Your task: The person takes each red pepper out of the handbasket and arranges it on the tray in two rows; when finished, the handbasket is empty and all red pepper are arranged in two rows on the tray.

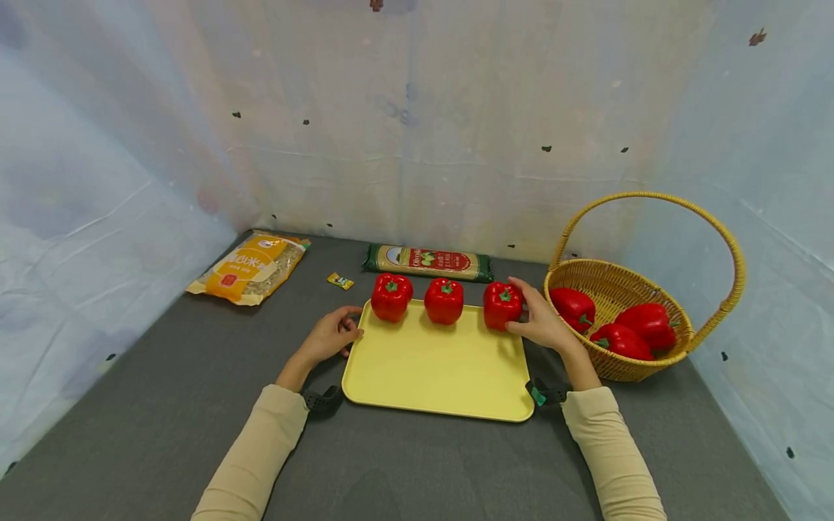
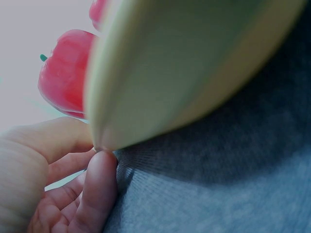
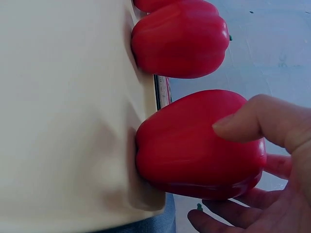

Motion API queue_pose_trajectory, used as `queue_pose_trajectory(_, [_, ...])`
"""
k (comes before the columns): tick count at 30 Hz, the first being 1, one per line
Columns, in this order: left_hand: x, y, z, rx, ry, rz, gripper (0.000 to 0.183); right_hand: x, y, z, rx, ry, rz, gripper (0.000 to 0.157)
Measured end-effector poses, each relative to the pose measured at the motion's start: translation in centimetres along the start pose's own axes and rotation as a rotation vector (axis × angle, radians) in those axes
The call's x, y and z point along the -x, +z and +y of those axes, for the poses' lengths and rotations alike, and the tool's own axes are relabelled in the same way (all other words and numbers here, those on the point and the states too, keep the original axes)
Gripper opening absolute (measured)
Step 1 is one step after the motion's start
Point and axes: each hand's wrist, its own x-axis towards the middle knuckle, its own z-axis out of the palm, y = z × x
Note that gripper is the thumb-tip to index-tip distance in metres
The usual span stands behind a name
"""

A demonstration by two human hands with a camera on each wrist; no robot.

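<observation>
Along the far edge of a yellow tray (image 1: 436,369) stand three red bell peppers, stems up. The left pepper (image 1: 392,298) and the middle pepper (image 1: 444,302) stand apart from each other. At the tray's far right corner, my right hand (image 1: 541,318) holds the right pepper (image 3: 194,145), thumb on the near side and fingers round the far side. My left hand (image 1: 330,336) pinches the tray's left rim near its far corner; in the left wrist view the thumb (image 2: 99,189) and index finger meet at that rim.
A yellow wicker basket (image 1: 641,373) with a tall handle stands at the right, with three more red peppers (image 1: 622,340) inside. Behind the tray lies a long green-ended packet (image 1: 426,262). A small yellow sachet (image 1: 340,281) and a bag of grain (image 1: 250,268) lie at the back left.
</observation>
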Motion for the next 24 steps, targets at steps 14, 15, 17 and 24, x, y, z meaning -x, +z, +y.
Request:
queue_pose_trajectory(14, [-0.1,0.1,0.1,0.001,0.002,-0.001,0.047,0.1,-0.7,-0.4,-0.007,-0.005,0.084,0.090])
queue_pose_trajectory(15, [-0.1,0.1,0.1,0.001,0.000,0.000,0.047,0.1,-0.7,-0.4,-0.013,-0.003,0.088,0.089])
queue_pose_trajectory(17, [-0.1,0.1,0.1,0.001,-0.002,0.001,0.047,0.2,-0.9,-0.5,-0.019,-0.002,0.099,0.088])
queue_pose_trajectory(24, [-0.2,0.1,-0.1,-0.002,-0.006,-0.001,0.047,1.2,-2.0,-3.2,-0.032,-0.006,0.154,0.079])
